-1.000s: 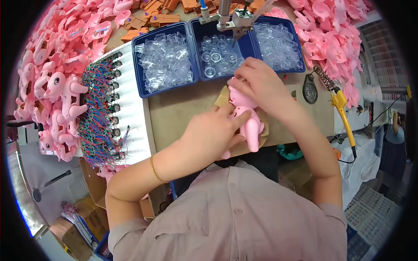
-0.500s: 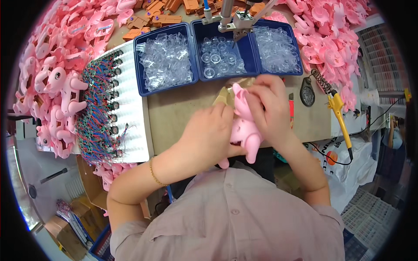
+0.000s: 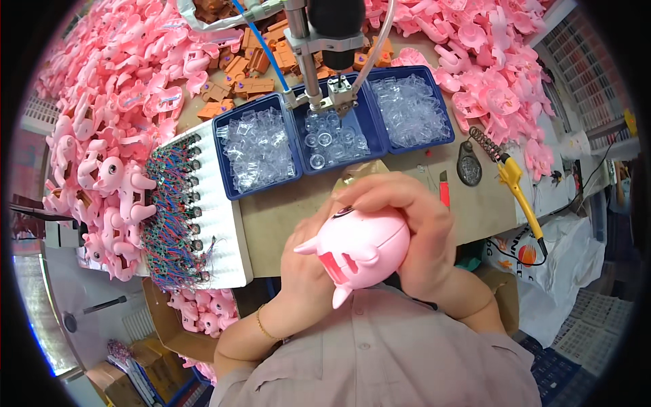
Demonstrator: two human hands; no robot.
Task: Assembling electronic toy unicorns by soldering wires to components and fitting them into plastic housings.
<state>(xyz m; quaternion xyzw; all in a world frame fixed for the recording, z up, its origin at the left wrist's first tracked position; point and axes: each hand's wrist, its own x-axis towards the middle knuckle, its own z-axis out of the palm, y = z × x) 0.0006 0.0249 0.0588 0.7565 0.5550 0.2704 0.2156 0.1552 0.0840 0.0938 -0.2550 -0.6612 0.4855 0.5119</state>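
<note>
A pink toy animal (image 3: 366, 249) is held close in front of my chest, its rounded head toward me. Two pointed ears, a slot-like opening and a dark printed eye show on it; its body is hidden behind the head and my hands. My right hand (image 3: 424, 227) is closed around the toy's right and upper side. My left hand (image 3: 303, 278) grips from the left, its fingers mostly hidden behind the toy. Just beyond my hands shows a crumpled, shiny tan piece (image 3: 358, 172).
Blue bins (image 3: 303, 169) hold clear plastic parts under a metal arm with a tool head (image 3: 342, 91). Wired parts (image 3: 173, 217) lie on white foam at left. Pink shells (image 3: 108, 95) pile both sides. At right are a yellow soldering iron (image 3: 523, 190) and a red-handled tool (image 3: 444, 191).
The toy has been turned and raised, so its head now faces me instead of its side and legs. My right hand has shifted around it. The whole view has tilted and moved.
</note>
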